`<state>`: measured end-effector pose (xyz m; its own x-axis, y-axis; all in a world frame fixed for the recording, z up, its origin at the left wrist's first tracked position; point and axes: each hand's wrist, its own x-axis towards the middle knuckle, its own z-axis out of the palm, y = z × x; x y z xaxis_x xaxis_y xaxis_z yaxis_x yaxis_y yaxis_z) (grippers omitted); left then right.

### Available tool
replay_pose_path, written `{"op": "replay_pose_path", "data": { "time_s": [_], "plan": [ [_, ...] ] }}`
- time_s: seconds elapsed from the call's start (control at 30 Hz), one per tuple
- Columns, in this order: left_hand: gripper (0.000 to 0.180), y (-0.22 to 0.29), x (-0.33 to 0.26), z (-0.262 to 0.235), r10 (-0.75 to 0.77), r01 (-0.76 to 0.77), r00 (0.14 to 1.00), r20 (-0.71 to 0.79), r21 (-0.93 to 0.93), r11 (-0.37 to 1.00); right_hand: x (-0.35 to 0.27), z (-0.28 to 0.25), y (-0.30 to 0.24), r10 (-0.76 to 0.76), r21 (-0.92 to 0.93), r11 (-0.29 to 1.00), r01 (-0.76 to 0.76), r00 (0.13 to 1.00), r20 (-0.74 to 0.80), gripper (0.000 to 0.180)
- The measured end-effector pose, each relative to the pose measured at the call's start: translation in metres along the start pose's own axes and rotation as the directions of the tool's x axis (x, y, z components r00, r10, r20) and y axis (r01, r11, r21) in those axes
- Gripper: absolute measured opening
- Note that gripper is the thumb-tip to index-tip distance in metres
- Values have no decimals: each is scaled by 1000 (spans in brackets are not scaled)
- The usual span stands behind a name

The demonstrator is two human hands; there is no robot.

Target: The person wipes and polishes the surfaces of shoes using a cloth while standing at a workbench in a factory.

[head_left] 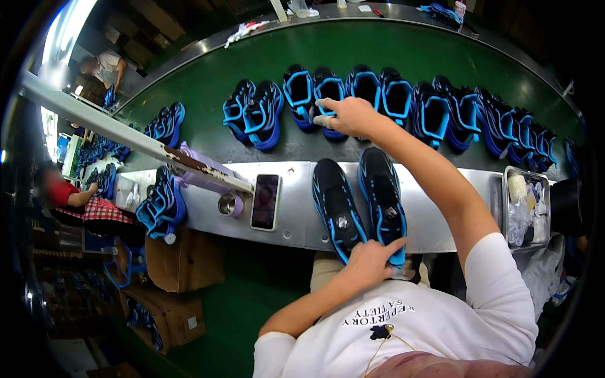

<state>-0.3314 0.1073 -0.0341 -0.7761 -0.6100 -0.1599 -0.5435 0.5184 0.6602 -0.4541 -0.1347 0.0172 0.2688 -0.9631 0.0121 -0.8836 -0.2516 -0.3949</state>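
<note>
Two black shoes with blue trim lie side by side on the metal ledge (441, 189) in front of me, the left shoe (337, 205) and the right shoe (383, 195). My left hand (368, 258) rests on their near ends, its index finger pointing onto the right shoe's heel. My right hand (346, 115) reaches out over the green conveyor belt (378, 47) and grips a blue and black shoe (329, 104) in a long row of such shoes.
A phone (265, 201) and a metal cup (229, 204) lie on the ledge to the left. More shoes (162, 205) pile at its left end. A metal tray (528, 208) of small items sits at the right. Cardboard boxes (183, 261) stand below. Other people work at far left.
</note>
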Motion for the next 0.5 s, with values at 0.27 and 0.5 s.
{"op": "replay_pose_path", "data": {
  "time_s": [0.27, 0.5],
  "plan": [
    [49, -3, 5, 18, -30, 26, 999, 34, 121, 992, 86, 83, 2, 223, 21, 974, -223, 974, 36, 68],
    [33, -12, 3, 7, -29, 28, 998, -53, -13, 1000, 60, 68, 32, 81, -106, 991, -82, 997, -16, 56]
  ]
}}
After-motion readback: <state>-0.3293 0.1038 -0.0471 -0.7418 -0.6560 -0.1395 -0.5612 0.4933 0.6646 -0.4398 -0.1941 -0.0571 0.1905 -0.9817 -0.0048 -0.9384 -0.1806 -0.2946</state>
